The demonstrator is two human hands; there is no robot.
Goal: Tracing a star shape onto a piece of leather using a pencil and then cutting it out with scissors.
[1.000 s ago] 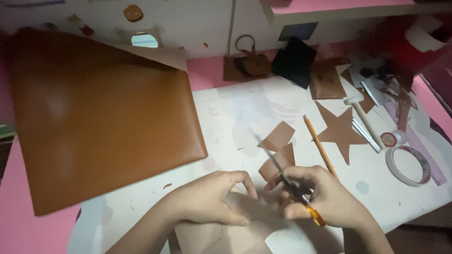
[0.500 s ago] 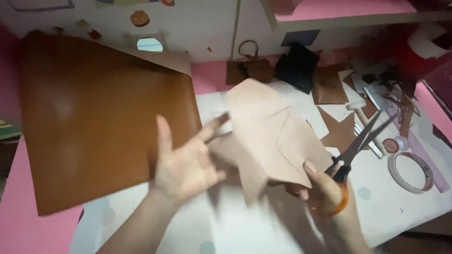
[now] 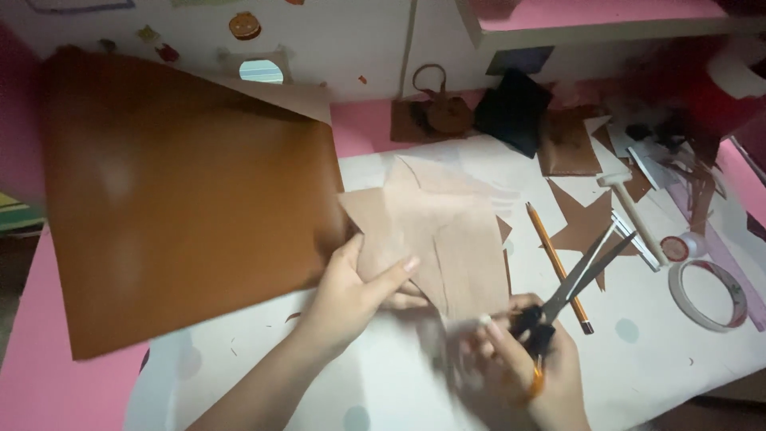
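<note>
Home craft corner, leatherwork. Pink-edged desk (image 3: pixel 48 375) under a white paper cover; pink shelf (image 3: pixel 606 16) above. Large brown leather sheet (image 3: pixel 175 215), brown star-shaped cutout (image 3: pixel 586 219), dark scraps (image 3: pixel 686 172), roll of clear tape (image 3: pixel 706 294), orange pencil (image 3: pixel 554 259), small white mallet (image 3: pixel 630 209). Small cartoon stickers (image 3: pixel 244 25) on white wall.

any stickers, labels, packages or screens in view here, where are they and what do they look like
Round sticker: on the white wall, top left of centre, orange-brown.
Small stickers: on the wall left of it, one greenish, one red, blurred.
Tape roll: flat on the desk at right, a pale ring.
No packages or screens show.
</note>
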